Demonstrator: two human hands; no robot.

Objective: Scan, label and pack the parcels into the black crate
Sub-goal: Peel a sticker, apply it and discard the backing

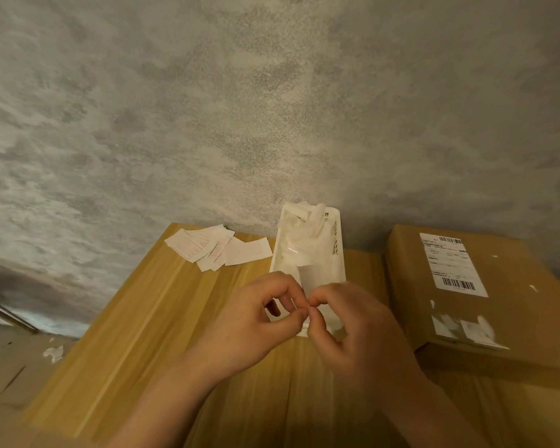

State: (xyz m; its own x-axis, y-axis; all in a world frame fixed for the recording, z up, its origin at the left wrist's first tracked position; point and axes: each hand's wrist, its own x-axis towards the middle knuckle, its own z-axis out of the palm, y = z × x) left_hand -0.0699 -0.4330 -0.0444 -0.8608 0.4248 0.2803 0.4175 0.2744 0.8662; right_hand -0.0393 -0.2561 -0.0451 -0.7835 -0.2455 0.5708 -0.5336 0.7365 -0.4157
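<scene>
Labelling step, by the look of it. Both hands met over the near end of the white tray on the wood counter. Left hand and right hand had thumb and forefinger curled in, tips touching each other, pinching a thin clear/white strip that stood up between them; prob. a label being peeled off its backing, tho too small and pale to be sure. Other fingers loosely bent, holding nothing else.

The tray held crumpled white scraps, likely spent backings. Just left of it, a loose heap of small white slips w/ red print, unreadable.

The parcel, a flat brown cardboard box, lay on the counter to the right, just beside the tray, not touched. It already carried a white shipping label w/ two barcodes, one top, one bottom; text lines too blurred to read. Torn white sticker remnants near its front edge. No brand legible anywhere.

Black crate and scanner not in view.

Next move, as I judge: get the strip fully free w/o it curling onto itself, then carry it right and press it flat on the parcel.
</scene>
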